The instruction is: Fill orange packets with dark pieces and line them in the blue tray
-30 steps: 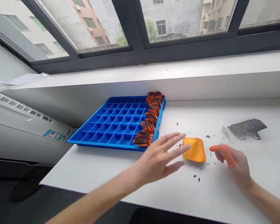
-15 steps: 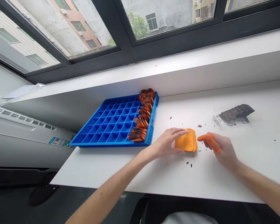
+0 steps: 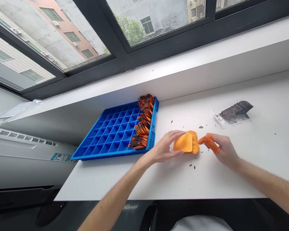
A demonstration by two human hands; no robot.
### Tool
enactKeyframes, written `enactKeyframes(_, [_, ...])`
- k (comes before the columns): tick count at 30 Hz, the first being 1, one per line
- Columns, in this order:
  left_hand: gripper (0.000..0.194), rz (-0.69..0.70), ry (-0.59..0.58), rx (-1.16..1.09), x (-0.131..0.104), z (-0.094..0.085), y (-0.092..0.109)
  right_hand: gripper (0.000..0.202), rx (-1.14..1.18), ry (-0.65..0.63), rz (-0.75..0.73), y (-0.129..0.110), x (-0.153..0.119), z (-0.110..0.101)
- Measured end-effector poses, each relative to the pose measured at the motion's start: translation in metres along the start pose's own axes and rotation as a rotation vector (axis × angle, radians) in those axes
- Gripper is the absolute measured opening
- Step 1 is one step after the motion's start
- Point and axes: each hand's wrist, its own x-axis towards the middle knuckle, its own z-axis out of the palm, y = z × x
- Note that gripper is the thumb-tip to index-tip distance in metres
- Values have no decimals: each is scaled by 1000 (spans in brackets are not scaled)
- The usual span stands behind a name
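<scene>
A small stack of flat orange squares with rounded corners point(image 3: 196, 147) lies on the white table in front of me. The top orange square point(image 3: 184, 142) is offset to the left of the pile. My left hand point(image 3: 167, 146) holds this square between thumb and fingers, at its upper and lower edges. Orange finger covers sit on some fingers of my right hand point(image 3: 219, 147). Those fingers are bent together, the index tip at the stack's right edge; whether anything is pinched in them is hidden.
A blue divided tray point(image 3: 86, 157) stands at the left, bundles of folded orange-and-dark pieces point(image 3: 138, 141) filling its right column. Dark thin sheets point(image 3: 236, 109) lie on a clear plastic tray point(image 3: 218, 120) at the back right. Dark crumbs point(image 3: 190, 165) dot the table.
The top orange square has slid left off the pile with my left hand. My right fingers have moved in against the stack's right edge. The view has shifted slightly.
</scene>
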Motion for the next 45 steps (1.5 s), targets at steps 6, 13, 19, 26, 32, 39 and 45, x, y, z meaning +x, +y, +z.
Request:
enactKeyframes(6, [61,-24,-9,-16,-2,3,-3,55,-12,-4,-7,-1,0,1])
enactKeyframes(13, [72,12,26,155,-1,20,-18,49,18,-5,-84,-3,2,2])
enactKeyframes(19, [70,40,55,228,2,23,-17,46,23,-8,-121,-1,1,3])
enactKeyframes(26, [63,39,-5,174,1,12,-7,48,-5,-16,-109,0,0,2])
enactKeyframes(32, [67,38,-5,183,4,17,-9,48,-13,-26,-102,-2,1,2])
enactKeyframes(39, [66,22,14,163,3,14,-7,48,-39,-20,-121,0,0,2])
enactKeyframes(45, [65,10,117,-50,1,-1,7,25,-98,48,-165,0,4,1])
